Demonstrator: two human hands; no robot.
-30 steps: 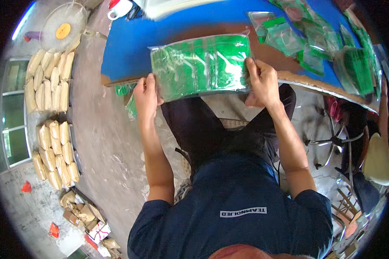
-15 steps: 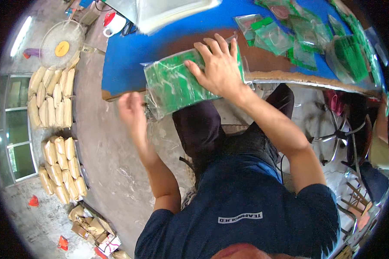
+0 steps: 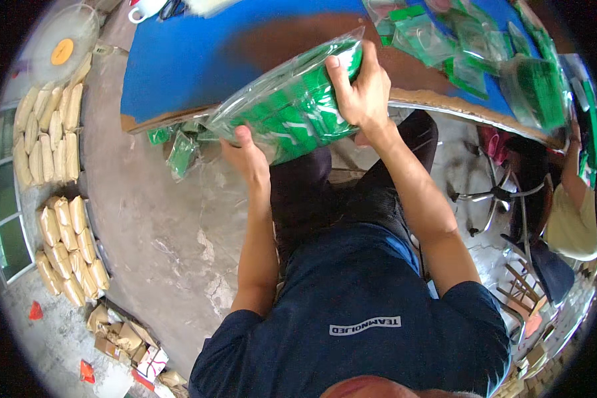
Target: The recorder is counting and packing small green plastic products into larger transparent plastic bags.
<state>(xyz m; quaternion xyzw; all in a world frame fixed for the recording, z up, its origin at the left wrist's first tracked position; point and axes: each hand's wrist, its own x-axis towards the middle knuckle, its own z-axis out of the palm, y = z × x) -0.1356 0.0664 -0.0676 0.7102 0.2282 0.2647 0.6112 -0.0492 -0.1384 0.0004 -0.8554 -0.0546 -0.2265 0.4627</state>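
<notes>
Head: two hands (image 3: pixel 249 159), one green-filled bag (image 3: pixel 292 106).

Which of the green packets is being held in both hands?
The big clear bag of green packets at the table's near edge: left hand beneath, right hand gripping its upper end. The smaller packets lie untouched on the table.

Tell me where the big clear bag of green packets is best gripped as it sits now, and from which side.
Probably at its two ends, as both hands do: the right hand clamps the upper end from above, the left hand supports the lower end from beneath. The clear bag of green packets is long, full and tilted over the blue table edge, so a mid-grip would likely let it sag.
</notes>
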